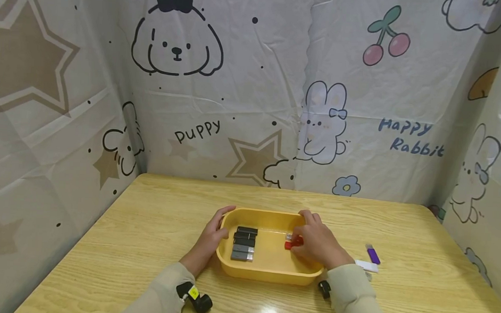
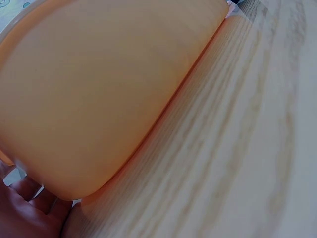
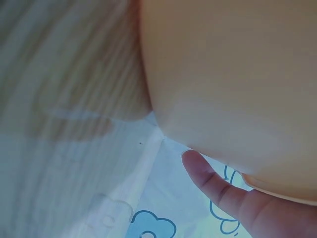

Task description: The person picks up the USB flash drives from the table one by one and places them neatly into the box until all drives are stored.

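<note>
A yellow plastic tray (image 1: 269, 275) stands on the table, its outer wall filling much of both wrist views. My left hand (image 1: 209, 239) grips its left end, thumb over the rim and fingers along the outside. Inside on the left, black USB flash drives (image 1: 244, 242) and grey USB flash drives (image 1: 241, 256) lie stacked in a column. My right hand (image 1: 319, 243) reaches over the right rim and pinches a red USB flash drive (image 1: 288, 246), partly hidden by the fingers. A silvery connector (image 1: 289, 236) shows just beyond it. One right finger (image 3: 218, 186) extends outside the tray.
Right of the tray on the wooden table (image 1: 166, 213) lie a purple USB flash drive (image 1: 373, 254) and a white one (image 1: 367, 266), partly behind the right forearm. A printed cloth (image 1: 236, 103) hangs around the table's back and sides.
</note>
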The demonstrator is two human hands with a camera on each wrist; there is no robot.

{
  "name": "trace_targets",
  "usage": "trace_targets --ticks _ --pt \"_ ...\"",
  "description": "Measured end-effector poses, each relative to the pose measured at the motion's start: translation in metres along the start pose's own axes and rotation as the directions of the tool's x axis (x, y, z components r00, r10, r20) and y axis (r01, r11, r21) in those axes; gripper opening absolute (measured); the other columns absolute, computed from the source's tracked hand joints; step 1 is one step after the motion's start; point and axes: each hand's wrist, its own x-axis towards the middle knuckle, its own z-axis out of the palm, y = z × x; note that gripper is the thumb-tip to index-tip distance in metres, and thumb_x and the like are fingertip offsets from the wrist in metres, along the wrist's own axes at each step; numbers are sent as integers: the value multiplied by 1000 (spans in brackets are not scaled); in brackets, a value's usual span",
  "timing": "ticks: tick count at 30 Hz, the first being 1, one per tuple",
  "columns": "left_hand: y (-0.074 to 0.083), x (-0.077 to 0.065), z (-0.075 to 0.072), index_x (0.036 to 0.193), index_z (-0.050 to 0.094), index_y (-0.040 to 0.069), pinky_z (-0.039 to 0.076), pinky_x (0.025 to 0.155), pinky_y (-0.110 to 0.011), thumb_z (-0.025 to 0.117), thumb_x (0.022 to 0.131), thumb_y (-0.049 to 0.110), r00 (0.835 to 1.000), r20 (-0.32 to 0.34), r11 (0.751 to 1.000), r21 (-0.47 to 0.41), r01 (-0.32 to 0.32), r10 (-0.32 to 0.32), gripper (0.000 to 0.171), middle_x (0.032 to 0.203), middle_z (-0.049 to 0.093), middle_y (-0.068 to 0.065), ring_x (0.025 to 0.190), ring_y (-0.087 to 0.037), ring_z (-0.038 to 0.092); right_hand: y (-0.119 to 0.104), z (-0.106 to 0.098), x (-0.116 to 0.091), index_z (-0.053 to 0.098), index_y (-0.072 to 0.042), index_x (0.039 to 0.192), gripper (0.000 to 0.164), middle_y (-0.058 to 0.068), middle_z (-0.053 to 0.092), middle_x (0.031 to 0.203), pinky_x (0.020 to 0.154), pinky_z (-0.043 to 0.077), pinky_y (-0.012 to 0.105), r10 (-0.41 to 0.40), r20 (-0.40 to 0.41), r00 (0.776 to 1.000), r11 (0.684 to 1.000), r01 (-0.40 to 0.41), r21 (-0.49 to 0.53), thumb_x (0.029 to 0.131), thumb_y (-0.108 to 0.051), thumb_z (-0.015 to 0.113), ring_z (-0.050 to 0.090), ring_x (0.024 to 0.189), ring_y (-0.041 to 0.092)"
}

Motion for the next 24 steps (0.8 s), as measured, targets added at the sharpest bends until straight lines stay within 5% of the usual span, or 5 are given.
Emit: trace_targets --ticks 7,14,24 --pt "0 0 0 139 25 4 28 98 -50 34 73 -13 1000 1 1000 8 -1 1 69 136 35 -24 121 -39 35 -1 -1 -1 63 -27 67 16 9 39 130 89 40 45 22 3 1000 999 -22 27 64 -23 78 35 113 28" --pt "-1 0 -1 139 26 6 28 98 -48 35 73 -12 1000 -7 1000 25 16 -16 69 137 35 -20 122 -35 34 -2 -1 -1 68 -21 85 25 8 41 127 85 43 42 6 -8 1000 1000 -6 8 63 -25 80 38 107 27" --pt "-25 9 -7 138 31 13 33 95 -41 36 73 -11 999 -40 1000 25 -2 3 70 134 41 -12 119 -29 40 0 1 0 70 -22 81 19 9 40 128 87 42 43 5 -1 1000 1000 -5 -12 64 -24 79 37 109 27"
